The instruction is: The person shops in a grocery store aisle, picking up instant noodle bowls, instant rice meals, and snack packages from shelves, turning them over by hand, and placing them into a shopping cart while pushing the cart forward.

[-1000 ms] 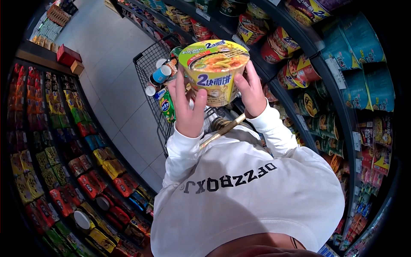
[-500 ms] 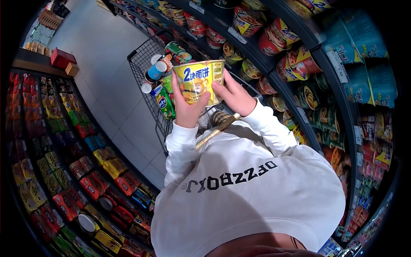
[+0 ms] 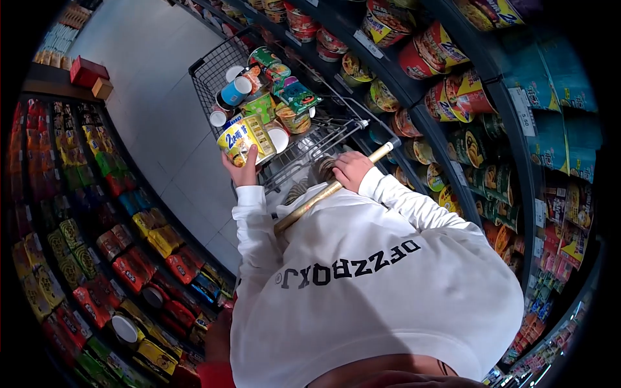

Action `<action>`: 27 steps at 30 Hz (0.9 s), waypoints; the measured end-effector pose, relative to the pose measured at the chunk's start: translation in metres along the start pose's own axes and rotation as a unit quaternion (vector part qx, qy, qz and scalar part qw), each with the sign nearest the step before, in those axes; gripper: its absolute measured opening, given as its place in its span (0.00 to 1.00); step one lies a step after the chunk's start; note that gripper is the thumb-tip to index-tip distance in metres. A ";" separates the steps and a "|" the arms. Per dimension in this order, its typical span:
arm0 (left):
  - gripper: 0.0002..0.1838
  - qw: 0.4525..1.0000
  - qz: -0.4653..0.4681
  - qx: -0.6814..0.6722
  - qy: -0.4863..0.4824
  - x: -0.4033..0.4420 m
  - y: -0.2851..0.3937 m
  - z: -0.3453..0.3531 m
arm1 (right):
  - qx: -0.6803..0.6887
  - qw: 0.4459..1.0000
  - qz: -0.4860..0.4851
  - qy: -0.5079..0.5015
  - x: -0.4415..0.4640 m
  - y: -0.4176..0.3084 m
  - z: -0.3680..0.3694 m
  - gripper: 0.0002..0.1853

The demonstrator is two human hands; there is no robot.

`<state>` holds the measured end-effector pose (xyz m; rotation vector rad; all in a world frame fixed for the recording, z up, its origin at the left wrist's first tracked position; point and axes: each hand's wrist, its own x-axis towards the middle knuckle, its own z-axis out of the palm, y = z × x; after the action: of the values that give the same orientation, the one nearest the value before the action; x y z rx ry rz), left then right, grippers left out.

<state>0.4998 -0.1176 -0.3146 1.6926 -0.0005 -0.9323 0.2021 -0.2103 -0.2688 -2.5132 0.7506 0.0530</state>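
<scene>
My left hand (image 3: 243,169) grips a yellow instant noodle bowl (image 3: 238,141), tilted, at the near left side of the shopping cart. My right hand (image 3: 352,169) is closed over the gold-coloured cart handle (image 3: 310,203); part of its fingers is hidden. Inside the wire cart (image 3: 213,71) are a blue cup with a white lid (image 3: 235,92), a green packet (image 3: 297,94), a noodle cup (image 3: 293,119) and several other packs and tubs. A round white lid (image 3: 277,139) shows beside the bowl in my left hand.
Shelves of noodle bowls (image 3: 446,52) rise close on the right. Lower shelves of bagged snacks (image 3: 132,271) run along the left. Tiled floor (image 3: 155,84) lies left of the cart. A red sleeve (image 3: 217,374) shows at the lower left.
The noodle bowl, held in both hands before, has moved down and left over the cart in my left hand. My right hand has let go of it and moved onto the cart handle.
</scene>
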 end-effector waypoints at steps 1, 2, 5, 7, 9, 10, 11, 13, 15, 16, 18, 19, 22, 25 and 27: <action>0.59 1.000 0.001 -0.002 0.008 0.006 -0.002 -0.004 | -0.014 1.000 0.000 0.008 0.000 -0.005 -0.004 0.12; 0.60 0.999 -0.035 0.003 0.014 0.013 -0.004 -0.007 | 0.014 1.000 0.006 0.012 0.000 -0.007 -0.007 0.12; 0.61 0.996 -0.087 -0.005 0.023 0.032 0.001 -0.009 | 0.034 0.999 0.020 0.038 0.001 -0.009 -0.006 0.12; 0.61 0.992 -0.121 -0.027 0.020 0.049 0.004 -0.007 | 0.035 0.999 0.021 0.036 0.001 -0.009 -0.005 0.12; 0.60 0.993 -0.113 -0.040 0.023 0.072 0.013 -0.002 | 0.040 0.998 0.027 0.041 0.000 -0.007 -0.002 0.13; 0.60 0.992 -0.109 -0.052 0.024 0.085 0.017 0.001 | 0.039 0.998 0.027 0.042 0.000 -0.008 -0.003 0.13; 0.59 0.992 -0.103 -0.051 0.042 0.101 0.022 0.005 | 0.040 0.998 0.033 0.034 0.001 -0.008 -0.003 0.13; 0.59 0.994 -0.085 -0.065 0.028 0.138 0.034 0.011 | 0.043 0.998 0.039 0.030 0.000 -0.010 -0.005 0.13; 0.61 0.995 -0.061 -0.076 0.037 0.181 0.046 0.019 | 0.045 0.998 0.033 0.042 0.001 -0.009 -0.005 0.13; 0.62 0.995 -0.040 -0.079 0.046 0.194 0.054 0.026 | 0.047 0.997 0.029 0.049 0.002 -0.010 -0.005 0.13; 0.64 0.994 -0.028 -0.006 0.108 0.214 0.073 0.043 | 0.045 0.997 0.036 0.057 0.001 -0.011 -0.005 0.12; 0.64 0.992 0.013 0.029 0.124 0.246 0.061 0.046 | 0.046 0.997 0.036 0.054 0.001 -0.012 -0.006 0.12; 0.62 0.983 0.063 0.112 0.129 0.333 0.018 0.042 | 0.041 0.997 0.040 0.051 0.003 -0.013 -0.010 0.11; 0.58 0.966 0.071 0.211 0.134 0.353 0.019 0.046 | 0.048 0.997 0.051 0.043 0.003 -0.012 -0.008 0.10; 0.52 0.948 0.068 0.241 0.197 0.343 0.027 0.059 | 0.047 0.997 0.058 0.035 0.003 -0.012 -0.008 0.10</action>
<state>0.7129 -0.3298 -0.4909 2.2809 -0.0850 -0.4964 0.2096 -0.2071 -0.2571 -2.3913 0.9048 -0.0300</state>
